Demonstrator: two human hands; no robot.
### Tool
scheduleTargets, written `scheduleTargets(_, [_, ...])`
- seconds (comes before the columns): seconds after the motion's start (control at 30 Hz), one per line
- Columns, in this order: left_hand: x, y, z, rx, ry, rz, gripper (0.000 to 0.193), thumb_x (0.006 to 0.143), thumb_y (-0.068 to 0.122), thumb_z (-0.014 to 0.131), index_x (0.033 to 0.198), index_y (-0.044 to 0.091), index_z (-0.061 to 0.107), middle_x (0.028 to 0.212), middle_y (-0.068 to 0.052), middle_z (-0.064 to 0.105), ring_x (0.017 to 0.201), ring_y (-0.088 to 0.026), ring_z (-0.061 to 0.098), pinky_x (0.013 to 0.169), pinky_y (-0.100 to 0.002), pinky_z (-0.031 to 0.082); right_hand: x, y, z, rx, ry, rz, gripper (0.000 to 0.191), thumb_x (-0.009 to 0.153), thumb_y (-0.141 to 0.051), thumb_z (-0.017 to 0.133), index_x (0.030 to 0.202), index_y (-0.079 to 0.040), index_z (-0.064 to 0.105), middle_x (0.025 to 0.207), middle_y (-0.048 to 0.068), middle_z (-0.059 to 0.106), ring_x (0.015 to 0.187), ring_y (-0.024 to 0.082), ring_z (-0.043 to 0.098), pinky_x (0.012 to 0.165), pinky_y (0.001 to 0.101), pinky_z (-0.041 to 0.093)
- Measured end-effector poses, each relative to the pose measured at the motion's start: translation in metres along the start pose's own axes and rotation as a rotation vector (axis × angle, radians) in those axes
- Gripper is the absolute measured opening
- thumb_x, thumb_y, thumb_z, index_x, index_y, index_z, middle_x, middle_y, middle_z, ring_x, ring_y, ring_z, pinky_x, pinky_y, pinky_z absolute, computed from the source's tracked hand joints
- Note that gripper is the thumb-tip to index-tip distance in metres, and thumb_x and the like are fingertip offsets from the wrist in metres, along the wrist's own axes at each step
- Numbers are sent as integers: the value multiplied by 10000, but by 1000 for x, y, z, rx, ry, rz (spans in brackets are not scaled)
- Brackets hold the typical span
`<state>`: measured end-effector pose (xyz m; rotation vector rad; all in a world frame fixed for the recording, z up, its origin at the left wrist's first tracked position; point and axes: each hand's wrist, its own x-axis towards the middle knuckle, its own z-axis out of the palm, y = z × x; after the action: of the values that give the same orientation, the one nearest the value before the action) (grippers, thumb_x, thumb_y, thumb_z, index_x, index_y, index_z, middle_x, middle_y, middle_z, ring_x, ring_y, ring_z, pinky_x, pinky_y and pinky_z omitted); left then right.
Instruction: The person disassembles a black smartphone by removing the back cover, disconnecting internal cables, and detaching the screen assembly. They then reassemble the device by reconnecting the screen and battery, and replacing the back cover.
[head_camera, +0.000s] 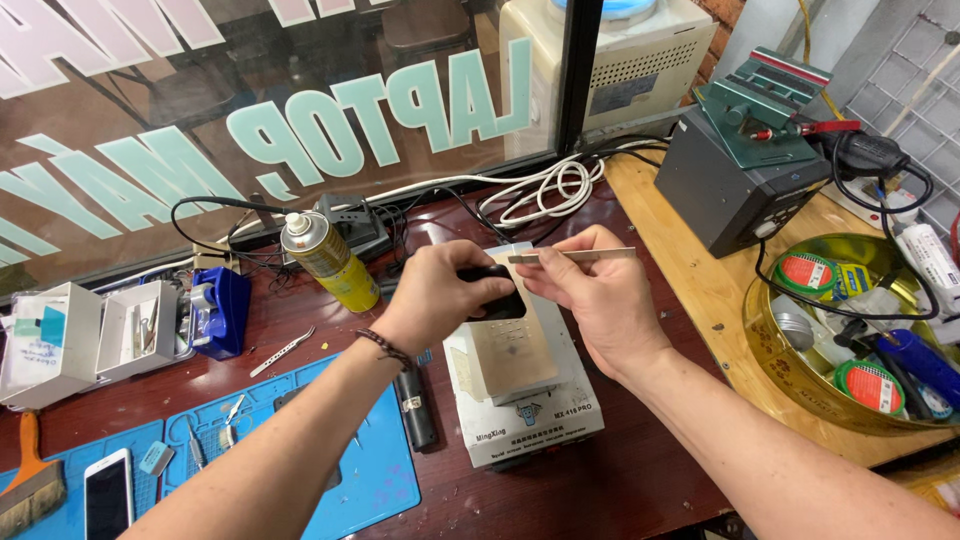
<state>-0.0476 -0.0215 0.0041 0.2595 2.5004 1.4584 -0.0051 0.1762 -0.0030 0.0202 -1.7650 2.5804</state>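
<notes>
The left hand (435, 295) is closed around a small black glossy phone-like slab (497, 303), gripping it by its near end and holding it just above the bare metal plate of a white box-shaped heating machine (520, 385) that stands on the dark red-brown tabletop (620, 480). A dark beaded bracelet (383, 345) circles that wrist. The right hand (600, 300) pinches a thin, flat, silver metal blade (575, 256) between thumb and fingertips; the blade lies level, with its free end pointing away to the right and its other end meeting the top edge of the black slab. Both hands hover close together over the machine's far half.

Left of the hands a yellow spray can with a white nozzle (325, 258) stands upright, and a black cylindrical tool (415, 405) lies beside the machine's left flank. Farther left sit a blue silicone work mat (340, 470), silver tweezers (282, 351), a white smartphone (107, 495) and an open white plastic parts box (90, 340). To the right, on a pale wooden board, a dark grey station box (725, 190) stands near a round gold-coloured tin tray (770, 350) filled with tape rolls and small parts. White and black cables (545, 190) coil behind the hands.
</notes>
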Motion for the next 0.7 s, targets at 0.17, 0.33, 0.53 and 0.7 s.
scheduleTargets(0.17, [-6,-11,-26,-459,-17,36,136,897,98,761,954,-8,699,899,-47,746,779,-106,704,666,-275,627,4,-6,27,100,-50,-34,123,995,-77,618,1007,10,531,1056,179,695,1018,267,733,973,412,634])
scheduleTargets(0.33, [-18,-16,-40,-631,-16,17,125,911,102,736,984,18,678,948,-30,732,838,-97,704,709,-293,653,4,-12,52,86,-97,-48,130,977,-80,628,1009,-2,529,1066,190,714,1029,247,737,994,390,617])
scheduleTargets(0.53, [-28,-16,-44,-653,26,-32,143,905,117,744,980,12,684,951,-45,745,836,-115,717,716,-299,657,1,-11,62,41,-131,-65,112,987,-77,639,998,-15,546,1040,162,723,1012,204,731,968,346,615])
scheduleTargets(0.7, [-30,-17,-40,-679,26,-49,158,905,128,758,962,9,671,947,-62,747,824,-121,711,704,-303,645,-3,-9,66,-60,-115,-134,109,991,-88,653,984,-21,567,1016,126,739,973,160,719,919,312,607])
